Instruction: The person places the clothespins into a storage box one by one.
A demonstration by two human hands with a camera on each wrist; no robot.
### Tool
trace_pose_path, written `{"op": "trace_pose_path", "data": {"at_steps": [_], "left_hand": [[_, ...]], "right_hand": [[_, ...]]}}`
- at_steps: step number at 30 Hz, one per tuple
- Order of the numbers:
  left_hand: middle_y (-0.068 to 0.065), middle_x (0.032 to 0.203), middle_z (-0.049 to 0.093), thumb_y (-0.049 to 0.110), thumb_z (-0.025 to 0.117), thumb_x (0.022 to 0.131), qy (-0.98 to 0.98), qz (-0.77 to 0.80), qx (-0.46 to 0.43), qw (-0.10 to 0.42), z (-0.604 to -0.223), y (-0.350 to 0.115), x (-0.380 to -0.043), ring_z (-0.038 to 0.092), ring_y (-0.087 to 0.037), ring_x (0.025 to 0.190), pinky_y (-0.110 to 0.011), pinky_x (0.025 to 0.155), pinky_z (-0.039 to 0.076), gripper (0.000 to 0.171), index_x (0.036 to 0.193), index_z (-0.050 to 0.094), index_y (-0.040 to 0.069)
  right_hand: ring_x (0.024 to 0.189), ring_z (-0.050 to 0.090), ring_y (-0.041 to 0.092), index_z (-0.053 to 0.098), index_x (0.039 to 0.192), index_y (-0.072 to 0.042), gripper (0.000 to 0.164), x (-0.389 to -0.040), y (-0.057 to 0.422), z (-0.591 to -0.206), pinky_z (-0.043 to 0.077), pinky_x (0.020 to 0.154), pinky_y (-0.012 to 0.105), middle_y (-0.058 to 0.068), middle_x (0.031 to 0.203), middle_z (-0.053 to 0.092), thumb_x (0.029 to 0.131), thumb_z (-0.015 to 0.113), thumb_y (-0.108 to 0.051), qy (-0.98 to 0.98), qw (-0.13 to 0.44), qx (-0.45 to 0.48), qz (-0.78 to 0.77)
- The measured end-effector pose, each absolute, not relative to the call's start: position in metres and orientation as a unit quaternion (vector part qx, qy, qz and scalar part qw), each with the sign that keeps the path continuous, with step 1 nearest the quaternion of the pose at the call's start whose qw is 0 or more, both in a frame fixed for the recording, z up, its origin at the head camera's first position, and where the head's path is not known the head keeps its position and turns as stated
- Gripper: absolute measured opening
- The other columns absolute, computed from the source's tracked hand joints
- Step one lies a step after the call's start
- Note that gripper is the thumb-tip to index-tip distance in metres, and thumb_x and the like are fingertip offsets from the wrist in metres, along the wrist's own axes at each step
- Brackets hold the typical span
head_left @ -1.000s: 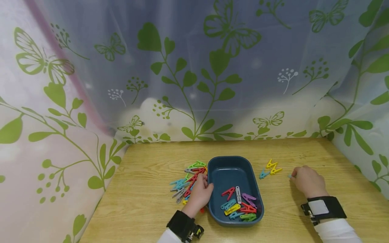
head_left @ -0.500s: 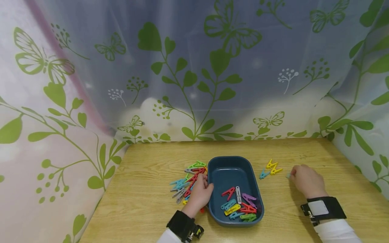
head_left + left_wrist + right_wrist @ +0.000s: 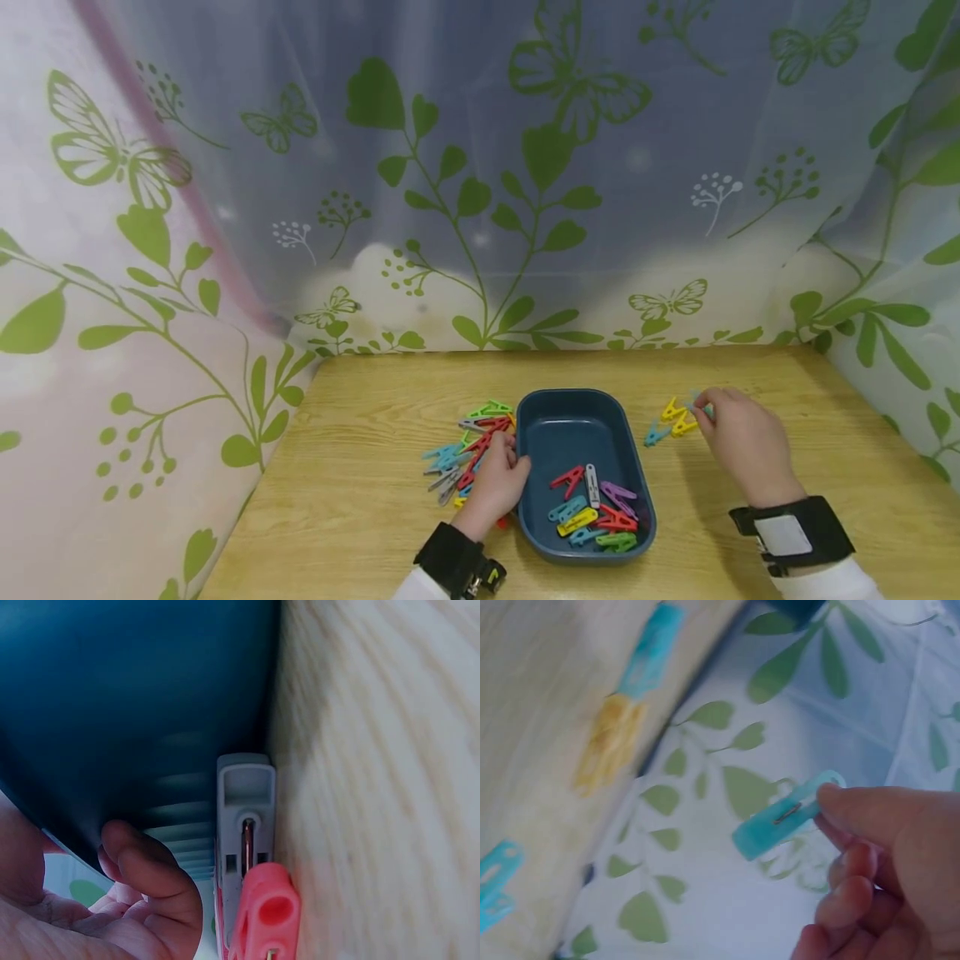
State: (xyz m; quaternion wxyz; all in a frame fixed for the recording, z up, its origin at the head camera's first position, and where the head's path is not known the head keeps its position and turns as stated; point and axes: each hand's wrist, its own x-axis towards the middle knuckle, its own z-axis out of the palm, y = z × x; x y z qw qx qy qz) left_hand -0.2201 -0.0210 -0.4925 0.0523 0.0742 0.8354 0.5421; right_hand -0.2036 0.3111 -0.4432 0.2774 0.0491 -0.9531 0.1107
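Note:
My left hand (image 3: 497, 483) grips the left rim of a dark blue plastic tub (image 3: 572, 437), thumb over the edge and fingers curled outside, as the left wrist view also shows. Between thumb and forefinger my right hand (image 3: 746, 442) pinches a light blue clothespin (image 3: 784, 816), raised over the table. Just left of that hand lie two yellow clothespins (image 3: 682, 426) and a blue clothespin (image 3: 656, 434). Another blue clothespin (image 3: 496, 883) shows at the lower left of the right wrist view. Inside the tub's near half are several mixed-colour clothespins (image 3: 577, 522).
A loose pile of clothespins (image 3: 448, 456) in several colours lies left of the tub, partly behind the left hand. Close against the tub wall are a grey clothespin (image 3: 246, 795) and a red clothespin (image 3: 268, 911). A patterned curtain (image 3: 480, 208) stands behind the wooden table (image 3: 360, 467).
My right hand has risen from the table and moved slightly left and away, lifting the light blue clothespin. The left hand stays on the tub; the head view has shifted slightly.

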Motion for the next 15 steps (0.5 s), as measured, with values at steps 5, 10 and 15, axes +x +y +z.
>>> {"op": "trace_pose_path", "data": {"at_steps": [5, 10, 15], "left_hand": [[-0.005, 0.082, 0.041, 0.011, 0.059, 0.101, 0.834, 0.544, 0.077, 0.049, -0.493, -0.020, -0.220, 0.044, -0.018, 0.066, -0.027, 0.059, 0.034, 0.024, 0.120, 0.047, 0.001], [-0.004, 0.081, 0.041, 0.010, 0.059, 0.101, 0.835, 0.542, 0.080, 0.045, -0.494, -0.020, -0.220, 0.043, -0.018, 0.066, -0.027, 0.059, 0.034, 0.023, 0.117, 0.047, 0.002], [-0.003, 0.081, 0.040, 0.010, 0.059, 0.100, 0.836, 0.541, 0.084, 0.038, -0.494, -0.020, -0.220, 0.042, -0.017, 0.065, -0.026, 0.059, 0.033, 0.022, 0.116, 0.047, 0.002]], "right_hand": [[0.053, 0.049, 0.012, 0.070, 0.089, 0.001, 0.019, -0.196, 0.291, -0.428, 0.037, 0.048, 0.028, 0.009, 0.071, 0.063, 0.081, 0.085, -0.008, -0.932, 0.335, 0.094, 0.102], [0.055, 0.045, 0.006, 0.071, 0.089, -0.004, 0.020, -0.191, 0.275, -0.424, 0.035, 0.050, 0.025, 0.001, 0.070, 0.057, 0.078, 0.088, -0.009, -0.921, 0.344, 0.152, 0.097], [0.058, 0.046, 0.002, 0.070, 0.089, -0.011, 0.023, -0.185, 0.259, -0.422, 0.040, 0.054, 0.024, -0.005, 0.075, 0.060, 0.077, 0.089, -0.012, -0.920, 0.309, 0.223, 0.087]]}}
